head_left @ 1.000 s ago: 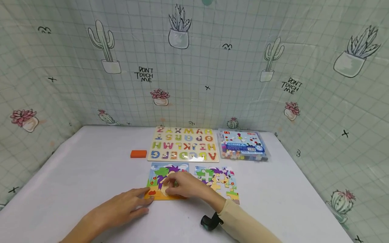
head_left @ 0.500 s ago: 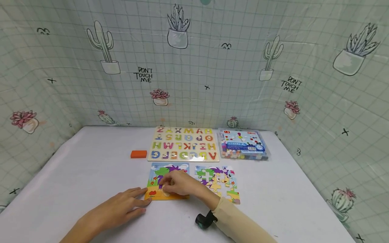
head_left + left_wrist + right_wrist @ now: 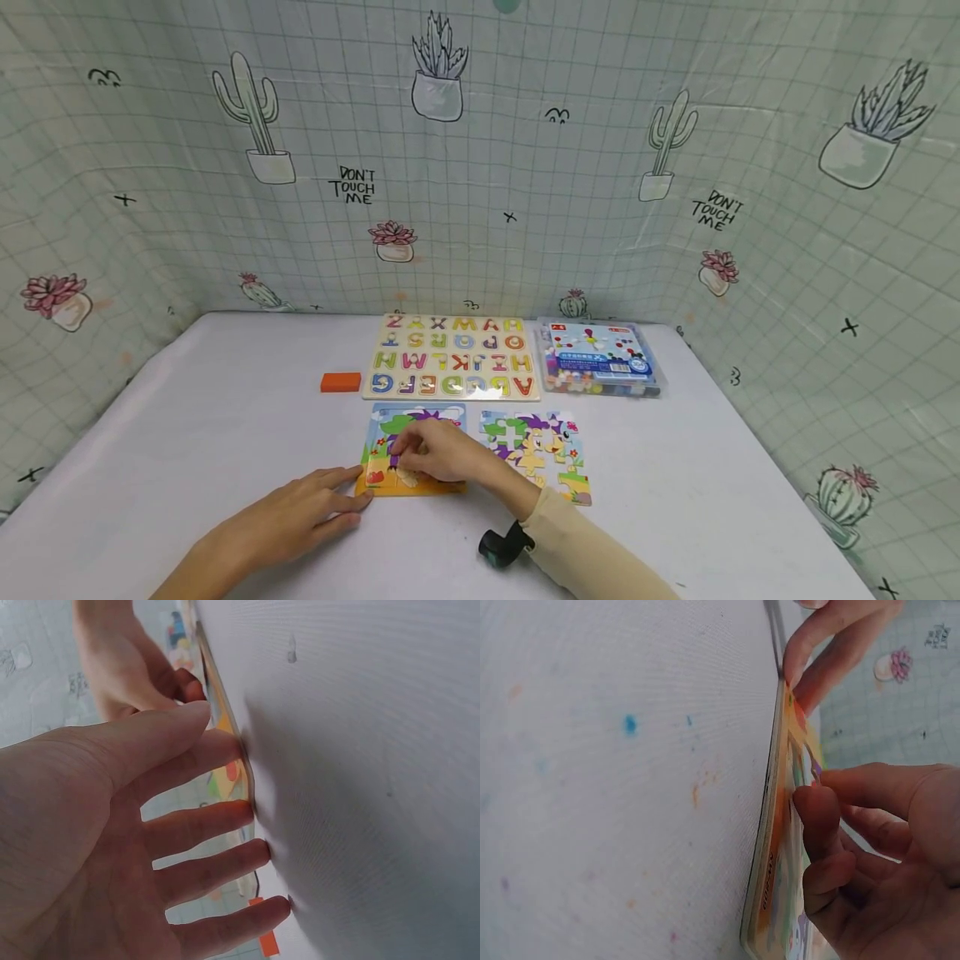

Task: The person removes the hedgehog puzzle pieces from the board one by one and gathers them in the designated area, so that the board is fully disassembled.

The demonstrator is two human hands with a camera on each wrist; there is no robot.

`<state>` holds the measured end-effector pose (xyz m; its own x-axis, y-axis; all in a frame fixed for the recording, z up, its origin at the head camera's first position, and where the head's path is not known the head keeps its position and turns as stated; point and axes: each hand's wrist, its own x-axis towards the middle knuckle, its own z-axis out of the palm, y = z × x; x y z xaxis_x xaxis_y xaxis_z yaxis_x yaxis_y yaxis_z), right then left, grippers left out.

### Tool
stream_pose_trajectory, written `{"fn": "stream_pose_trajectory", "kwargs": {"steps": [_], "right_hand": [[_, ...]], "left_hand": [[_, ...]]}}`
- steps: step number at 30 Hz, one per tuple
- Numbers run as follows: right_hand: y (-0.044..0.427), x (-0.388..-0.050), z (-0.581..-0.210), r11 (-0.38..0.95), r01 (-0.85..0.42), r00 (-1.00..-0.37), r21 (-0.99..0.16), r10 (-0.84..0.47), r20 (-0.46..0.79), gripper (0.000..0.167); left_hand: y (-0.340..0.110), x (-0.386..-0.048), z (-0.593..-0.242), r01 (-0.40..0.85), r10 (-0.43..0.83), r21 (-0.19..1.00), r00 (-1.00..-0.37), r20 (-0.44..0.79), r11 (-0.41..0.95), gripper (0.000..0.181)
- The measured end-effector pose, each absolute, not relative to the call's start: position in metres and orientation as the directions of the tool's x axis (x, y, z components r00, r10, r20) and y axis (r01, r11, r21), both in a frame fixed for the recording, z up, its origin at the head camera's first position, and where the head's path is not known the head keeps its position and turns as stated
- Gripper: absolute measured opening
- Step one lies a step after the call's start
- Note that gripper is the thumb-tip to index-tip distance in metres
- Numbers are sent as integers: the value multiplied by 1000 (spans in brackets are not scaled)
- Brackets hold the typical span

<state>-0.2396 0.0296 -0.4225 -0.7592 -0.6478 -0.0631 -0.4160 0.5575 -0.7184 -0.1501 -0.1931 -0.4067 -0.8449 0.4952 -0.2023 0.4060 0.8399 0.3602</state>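
Note:
A cartoon jigsaw puzzle [image 3: 442, 490] in a thin tray lies in front of the person, with a purple-haired figure on it. My right hand [image 3: 442, 454] reaches over it and pinches a puzzle piece [image 3: 375, 478] with a red shape, at the lower left corner. In the right wrist view, thumb and forefinger meet at the piece's edge, which stands slightly tilted off the tray. The left hand [image 3: 315, 507] lies flat-fingered at the tray's left edge; in the left wrist view its straight fingers [image 3: 202, 825] touch the tray edge and table. My right hand hides the picture's middle.
Right of the tray lies a second layout of jigsaw pieces [image 3: 576, 482] with white gaps. Behind are a wooden alphabet board [image 3: 452, 372], a clear box of coloured parts [image 3: 600, 358] and an orange block [image 3: 341, 382]. A black wrist device [image 3: 501, 546] sits by the right sleeve.
My right hand has shifted slightly left over the tray, and the lower left piece now shows a raised edge. The left hand has drawn back a little, still at the tray's edge.

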Motion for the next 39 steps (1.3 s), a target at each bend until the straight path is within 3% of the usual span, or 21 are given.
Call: {"fn": "stream_pose_trajectory", "kwargs": {"steps": [25, 39], "right_hand": [[32, -237, -417, 468, -412, -754, -782, -657, 4, 5], [95, -234, -413, 469, -424, -755, -775, -655, 17, 4]], "left_hand": [[-191, -152, -405, 418, 499, 339, -843, -201, 843, 38], [-188, -152, -407, 382, 458, 320, -864, -210, 867, 37]]}}
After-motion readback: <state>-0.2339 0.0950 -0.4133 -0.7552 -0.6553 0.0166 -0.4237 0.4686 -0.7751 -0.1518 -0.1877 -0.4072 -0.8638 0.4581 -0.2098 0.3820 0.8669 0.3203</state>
